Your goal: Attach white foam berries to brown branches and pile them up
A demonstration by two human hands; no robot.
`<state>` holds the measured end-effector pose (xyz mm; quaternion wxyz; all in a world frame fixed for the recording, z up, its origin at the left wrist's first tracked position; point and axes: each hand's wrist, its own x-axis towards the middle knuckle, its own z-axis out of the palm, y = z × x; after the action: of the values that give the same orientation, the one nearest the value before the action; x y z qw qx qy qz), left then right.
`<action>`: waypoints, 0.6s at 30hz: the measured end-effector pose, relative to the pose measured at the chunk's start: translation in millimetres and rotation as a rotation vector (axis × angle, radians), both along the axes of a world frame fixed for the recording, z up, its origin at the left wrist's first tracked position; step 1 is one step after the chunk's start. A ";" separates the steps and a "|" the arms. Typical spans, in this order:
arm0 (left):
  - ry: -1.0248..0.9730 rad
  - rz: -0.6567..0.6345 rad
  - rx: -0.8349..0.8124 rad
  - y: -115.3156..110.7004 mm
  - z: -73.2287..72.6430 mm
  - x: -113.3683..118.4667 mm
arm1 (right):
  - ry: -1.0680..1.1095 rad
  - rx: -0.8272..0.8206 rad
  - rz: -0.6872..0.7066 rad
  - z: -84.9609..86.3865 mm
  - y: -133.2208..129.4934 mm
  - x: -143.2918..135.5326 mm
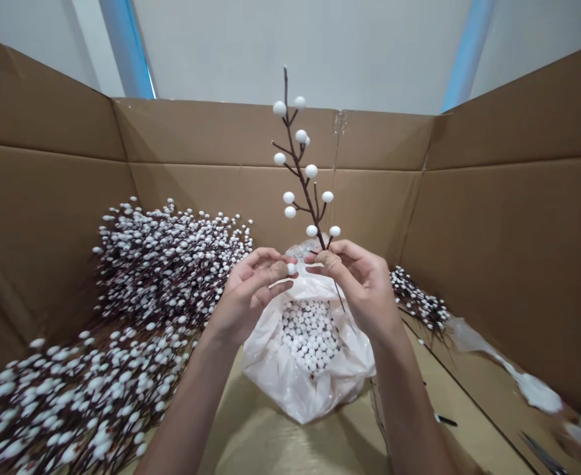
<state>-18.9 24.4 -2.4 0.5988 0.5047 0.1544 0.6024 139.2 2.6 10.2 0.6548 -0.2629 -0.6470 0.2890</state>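
Branch (297,161), pinched in our right hand (364,277), could twist if held loosely, while the white ball (291,269) our left hand (253,280) pinches could slip if squeezed hard.

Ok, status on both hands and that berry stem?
Left hand: pinching one white ball. Right hand: gripping berry stem, top leaning left. Stem's upper part unobstructed; open plastic bag below.

Tan desk (255,439). Centre: open plastic bag (300,409) of white balls (313,333). Left: heaped white-berried stems (156,264). Right: black-tipped item (446,420); past dark seam (469,392), smaller stem bunch (419,298), crumpled plastic (538,392), pointed metal tool (543,452).
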 end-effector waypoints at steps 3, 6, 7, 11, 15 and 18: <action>-0.080 -0.055 -0.090 0.7 -1.9 -1.4 | -0.065 0.024 0.007 -2.1 -2.1 -2.7; -0.136 -0.064 -0.136 0.8 -1.5 -2.6 | -0.107 0.036 0.021 -4.9 -1.9 -5.4; -0.151 -0.065 -0.149 0.7 -1.1 -2.4 | -0.116 0.038 0.022 -5.8 -1.4 -6.2; -0.191 -0.067 -0.191 0.2 0.6 1.0 | -0.169 0.048 -0.027 -8.2 0.5 -7.6; -0.200 -0.064 -0.172 -0.7 2.1 3.8 | -0.241 0.078 -0.053 -7.4 -1.1 -6.2; -0.182 -0.058 -0.145 -1.6 3.1 4.0 | -0.281 0.100 -0.066 -6.2 -3.4 -6.1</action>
<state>-14.9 22.9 0.7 0.6623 0.4076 0.1281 0.6155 133.2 -0.8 4.1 0.5793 -0.2887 -0.7368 0.1952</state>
